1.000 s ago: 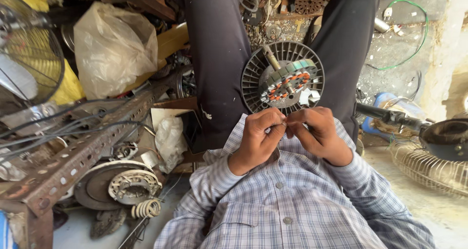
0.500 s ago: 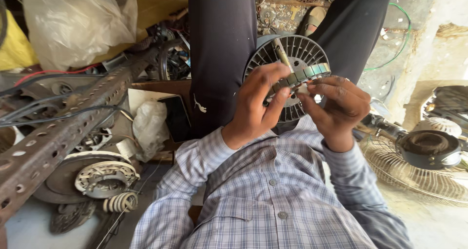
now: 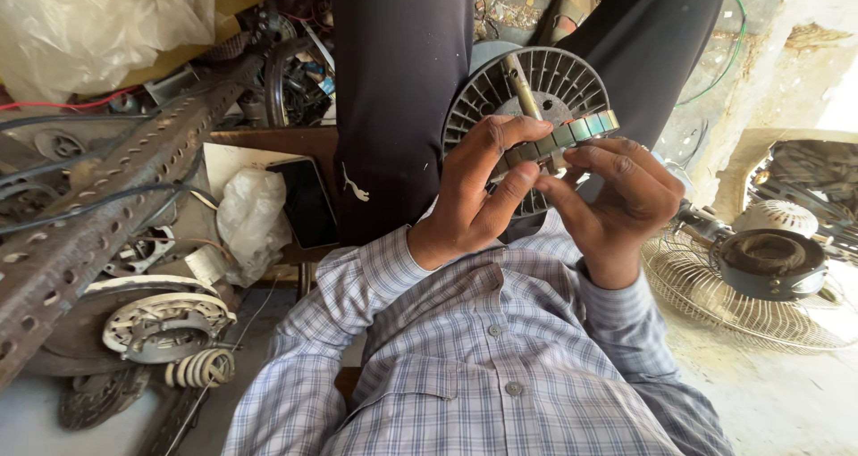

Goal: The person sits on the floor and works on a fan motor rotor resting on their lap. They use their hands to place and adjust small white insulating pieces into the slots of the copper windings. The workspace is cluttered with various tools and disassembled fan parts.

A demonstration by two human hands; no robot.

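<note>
Both hands meet on a ring-shaped motor stator (image 3: 572,134), seen edge-on, with a band of stacked metal and coloured windings along its rim. The left hand (image 3: 478,188) has its grip clamped on the stator's near end, thumb below and fingers curled over the top. The right hand (image 3: 617,197) closes on the far side, fingertips pressing along the rim. The stator is held up in the air, just in front of the person's chest and between the knees.

Directly behind it stands a grey ribbed fan motor housing (image 3: 527,90) with a metal shaft (image 3: 521,85) sticking out of its centre. Dark trouser legs (image 3: 398,99) frame the housing on both sides. The sleeves and front of a checked shirt (image 3: 483,367) fill the lower view.

To the left lies a rusty perforated angle bar (image 3: 107,206), a crumpled plastic bag (image 3: 250,219), a dark phone (image 3: 308,201) and a round motor cover (image 3: 161,326) beside a coil spring (image 3: 201,367). To the right rests a wire fan guard (image 3: 742,300) with another motor (image 3: 769,259) on it.
</note>
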